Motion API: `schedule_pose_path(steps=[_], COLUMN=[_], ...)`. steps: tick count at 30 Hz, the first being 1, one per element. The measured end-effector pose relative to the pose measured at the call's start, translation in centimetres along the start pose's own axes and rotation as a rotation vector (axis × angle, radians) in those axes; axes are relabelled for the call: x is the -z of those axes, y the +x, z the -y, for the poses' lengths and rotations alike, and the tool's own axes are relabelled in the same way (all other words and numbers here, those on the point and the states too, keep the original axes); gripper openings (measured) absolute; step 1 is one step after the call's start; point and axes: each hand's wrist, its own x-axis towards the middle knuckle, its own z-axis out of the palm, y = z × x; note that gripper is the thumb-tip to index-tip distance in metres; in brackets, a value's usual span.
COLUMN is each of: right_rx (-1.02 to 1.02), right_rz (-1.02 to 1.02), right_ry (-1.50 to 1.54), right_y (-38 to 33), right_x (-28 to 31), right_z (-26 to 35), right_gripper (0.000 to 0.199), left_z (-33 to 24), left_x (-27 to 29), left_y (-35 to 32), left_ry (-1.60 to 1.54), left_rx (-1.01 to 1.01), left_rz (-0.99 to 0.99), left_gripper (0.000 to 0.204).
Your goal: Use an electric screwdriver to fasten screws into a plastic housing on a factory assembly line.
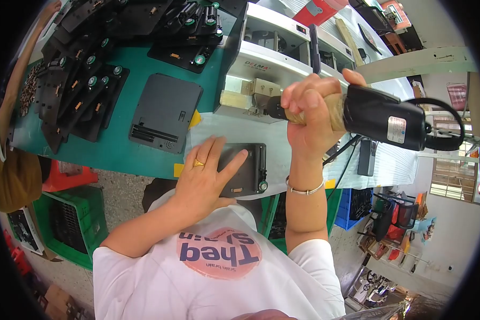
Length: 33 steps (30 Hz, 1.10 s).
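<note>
My left hand point(197, 176), a ring on one finger, lies with spread fingers on a black plastic panel point(246, 165) at the front edge of the bench. A dark strip and a small round green-ringed part run along that panel's right side. My right hand point(316, 114) is wrapped round the tape-covered grip of a black corded electric screwdriver point(383, 114). The screwdriver is held sideways, its nose at the front of a white screw feeder point(266, 66); whether its bit touches a screw I cannot tell. Another dark grey panel point(168, 112) lies flat to the left of the feeder.
Several black panels with green-ringed parts point(80, 85) are piled at the far left. Another person's arm point(18, 88) is beside them, near loose small metal parts point(29, 90). A red container point(319, 9) stands behind the feeder. Green crates point(82, 224) and a blue crate point(348, 213) sit below the bench.
</note>
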Motion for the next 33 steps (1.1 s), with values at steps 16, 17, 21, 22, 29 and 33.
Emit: schedule_pose_path(steps=[16, 17, 21, 22, 29, 33], right_rx=[-0.154, -0.162, -0.198, -0.202, -0.201, -0.199], right_rz=[0.054, -0.004, -0.083, -0.091, -0.194, -0.060], right_ry=[0.148, 0.218, 0.203, 0.200, 0.187, 0.055], right_y=[-2.8, -3.7, -6.6, -7.1, -8.8, -9.1], right_x=[1.9, 2.2, 3.3, 3.4, 3.3, 3.6], right_z=[3.9, 4.7, 6.7, 6.8, 6.2, 5.7], right_gripper=[0.053, 0.055, 0.057, 0.057, 0.055, 0.050], left_z=[0.3, 0.5, 0.6, 0.5, -0.8, -0.6], left_x=[-1.2, -1.4, -2.0, -2.2, -4.2, -4.7], left_y=[-0.5, -0.6, -0.4, -0.4, 0.7, 0.8], left_ry=[0.062, 0.083, 0.103, 0.112, 0.137, 0.192], left_rx=[-0.038, -0.059, -0.131, -0.190, -0.341, -0.339], left_rz=[-0.149, -0.175, -0.232, -0.252, -0.265, -0.269], left_gripper=[0.095, 0.093, 0.084, 0.082, 0.044, 0.044])
